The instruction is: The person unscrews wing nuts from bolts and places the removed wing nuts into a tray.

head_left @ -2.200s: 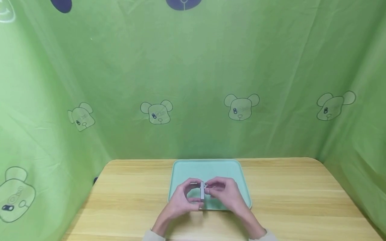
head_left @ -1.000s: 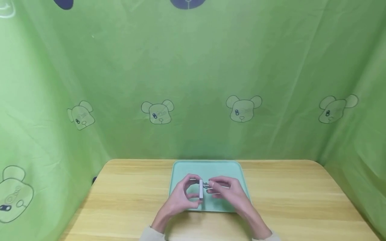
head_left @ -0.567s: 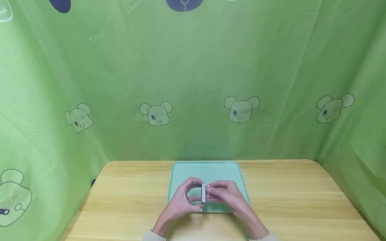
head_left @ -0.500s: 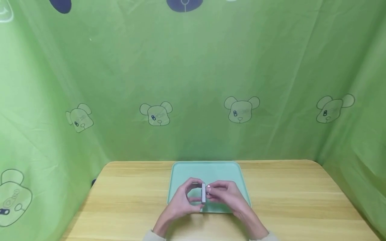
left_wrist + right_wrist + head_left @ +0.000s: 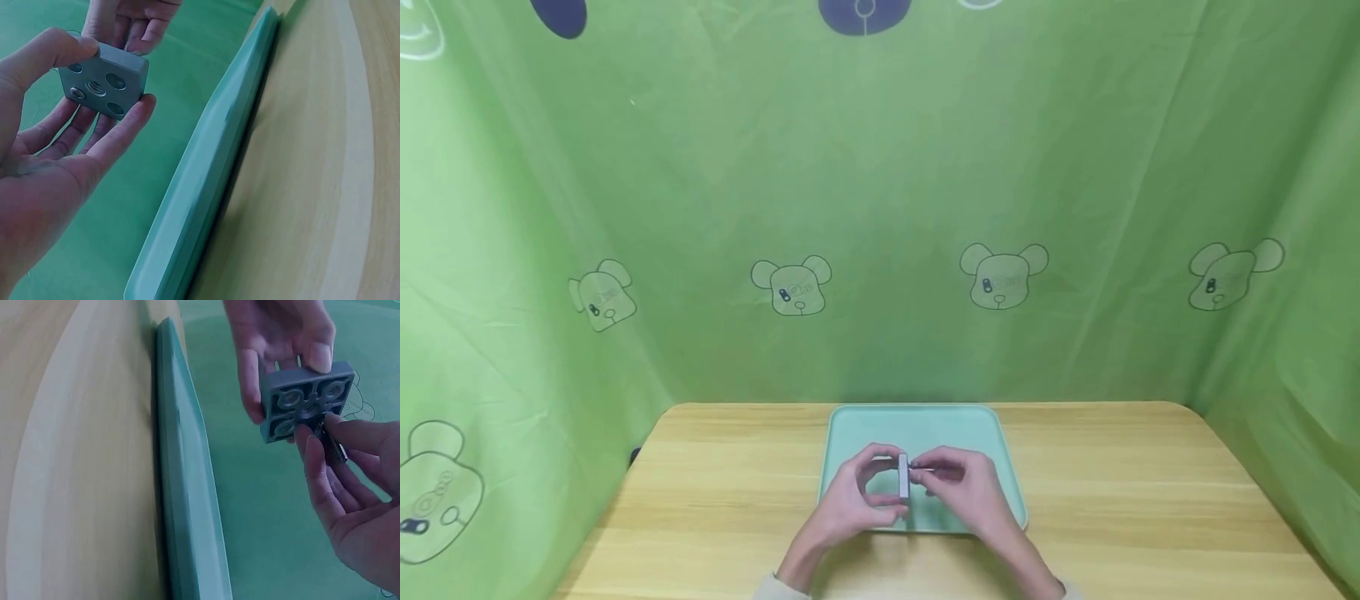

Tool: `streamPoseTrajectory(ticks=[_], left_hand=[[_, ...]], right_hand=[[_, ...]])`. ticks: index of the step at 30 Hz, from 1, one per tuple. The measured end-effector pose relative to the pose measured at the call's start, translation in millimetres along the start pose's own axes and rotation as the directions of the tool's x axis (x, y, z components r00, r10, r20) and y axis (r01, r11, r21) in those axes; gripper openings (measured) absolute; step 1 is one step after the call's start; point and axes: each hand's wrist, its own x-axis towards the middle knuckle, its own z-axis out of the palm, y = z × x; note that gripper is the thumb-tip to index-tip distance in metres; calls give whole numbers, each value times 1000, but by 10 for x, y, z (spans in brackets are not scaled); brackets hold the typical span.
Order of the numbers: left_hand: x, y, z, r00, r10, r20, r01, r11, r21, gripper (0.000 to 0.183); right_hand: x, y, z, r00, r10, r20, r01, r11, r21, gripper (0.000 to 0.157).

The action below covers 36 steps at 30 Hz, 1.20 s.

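A thick grey square block [image 5: 100, 78] is held upright above the tray, its edges gripped between the thumb and fingers of my left hand [image 5: 844, 502]. In the left wrist view it has round corner holes and a threaded middle hole; a metal end sits in one corner hole. Against the block's ribbed other face, my right hand [image 5: 970, 490] pinches a small dark metal piece [image 5: 340, 452], perhaps a screw, at one corner. Fingertips hide most of that piece, so how deep it sits cannot be seen.
A pale green rectangular tray [image 5: 925, 425] with a low rim lies under the hands on the wooden table [image 5: 1120, 475]. Green cloth [image 5: 880, 167] with printed bear heads hangs behind the table and on both sides. Thin threads show near the block in the right wrist view.
One second ago my right fingers were spread more loosely, with the metal piece showing beside the block. They have since closed in around it. The left hand keeps its grip with only slight shifts.
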Motion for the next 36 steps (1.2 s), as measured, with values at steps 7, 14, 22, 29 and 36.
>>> streamPoseTrajectory(ticks=[7, 14, 22, 29, 36], left_hand=[[-8, 33, -32, 1000, -12, 17, 12, 1000, -18, 66], [-27, 108, -39, 1000, -14, 22, 15, 999, -45, 69], [-25, 118, -50, 1000, 3, 25, -2, 999, -41, 70], [-10, 93, -57, 1000, 16, 10, -16, 999, -35, 72], [-11, 71, -41, 1000, 17, 14, -17, 1000, -13, 71]], right_hand=[[24, 83, 5, 844, -535, 45, 519, 793, -318, 15], [70, 114, 29, 552, -824, 126, 765, 440, -470, 25], [78, 127, 28, 586, -803, 107, 759, 498, -420, 13], [2, 70, -3, 915, -404, 4, 399, 902, -165, 36], [-4, -15, -1, 982, 183, -48, -168, 962, 217, 33]])
